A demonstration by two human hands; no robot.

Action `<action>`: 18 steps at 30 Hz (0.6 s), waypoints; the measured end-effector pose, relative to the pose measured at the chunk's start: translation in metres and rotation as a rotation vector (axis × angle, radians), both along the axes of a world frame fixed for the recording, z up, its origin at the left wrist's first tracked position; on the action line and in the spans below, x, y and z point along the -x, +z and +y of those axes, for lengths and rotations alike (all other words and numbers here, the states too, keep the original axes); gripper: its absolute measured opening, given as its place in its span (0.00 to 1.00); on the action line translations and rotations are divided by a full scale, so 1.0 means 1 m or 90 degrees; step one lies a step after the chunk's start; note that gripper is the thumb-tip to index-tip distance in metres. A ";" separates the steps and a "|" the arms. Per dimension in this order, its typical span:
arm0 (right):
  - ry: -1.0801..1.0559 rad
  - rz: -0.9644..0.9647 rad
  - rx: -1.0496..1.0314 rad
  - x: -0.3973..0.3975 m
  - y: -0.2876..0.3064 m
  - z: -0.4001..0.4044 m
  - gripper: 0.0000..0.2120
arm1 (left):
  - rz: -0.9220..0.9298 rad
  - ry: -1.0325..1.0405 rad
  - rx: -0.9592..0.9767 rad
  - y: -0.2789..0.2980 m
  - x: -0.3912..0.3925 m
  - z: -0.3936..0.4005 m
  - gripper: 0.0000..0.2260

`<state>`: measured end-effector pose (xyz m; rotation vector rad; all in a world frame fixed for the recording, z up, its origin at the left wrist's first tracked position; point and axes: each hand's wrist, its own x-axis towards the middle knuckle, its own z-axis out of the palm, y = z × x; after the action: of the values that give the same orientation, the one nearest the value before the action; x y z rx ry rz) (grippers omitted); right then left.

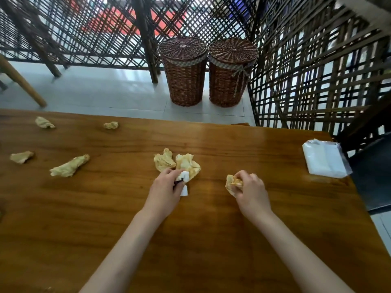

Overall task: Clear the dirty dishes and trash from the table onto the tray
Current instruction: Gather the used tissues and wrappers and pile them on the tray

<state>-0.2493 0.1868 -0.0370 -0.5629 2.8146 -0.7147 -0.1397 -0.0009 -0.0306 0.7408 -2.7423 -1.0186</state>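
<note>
Head view: each hand — left hand [167, 185], right hand [249, 187] — grips crumpled napkins, partly hidden.

The table [105, 208] under my arms is wood, varnished and glossy, with grain showing. The napkins [187, 163] on it are crumpled, matt, yellowish paper. The bag [325, 158] is thin, clear, shiny plastic. The baskets [185, 70] are rough brown wicker.

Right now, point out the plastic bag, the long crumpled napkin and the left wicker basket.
plastic bag [324, 158], head view, middle of its flat white face.
long crumpled napkin [68, 166], head view, middle of its length.
left wicker basket [184, 81], head view, front of its woven wall.
</note>
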 end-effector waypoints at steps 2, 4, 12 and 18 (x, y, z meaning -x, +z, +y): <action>-0.020 0.004 -0.004 -0.007 -0.001 -0.005 0.12 | 0.023 -0.009 -0.015 0.000 -0.005 -0.005 0.16; -0.044 0.006 -0.007 -0.013 -0.002 -0.009 0.12 | 0.051 -0.012 -0.025 -0.001 -0.008 -0.011 0.14; -0.140 0.017 -0.011 -0.041 -0.007 -0.021 0.12 | -0.011 -0.085 0.115 -0.010 0.021 -0.037 0.12; -0.190 0.008 -0.008 -0.059 -0.011 -0.026 0.12 | -0.102 -0.216 0.158 -0.025 0.045 -0.035 0.13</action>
<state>-0.1902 0.1613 -0.0477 -0.1434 2.9448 -0.7448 -0.1849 -0.0360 -0.0552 0.3395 -3.1290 -0.6701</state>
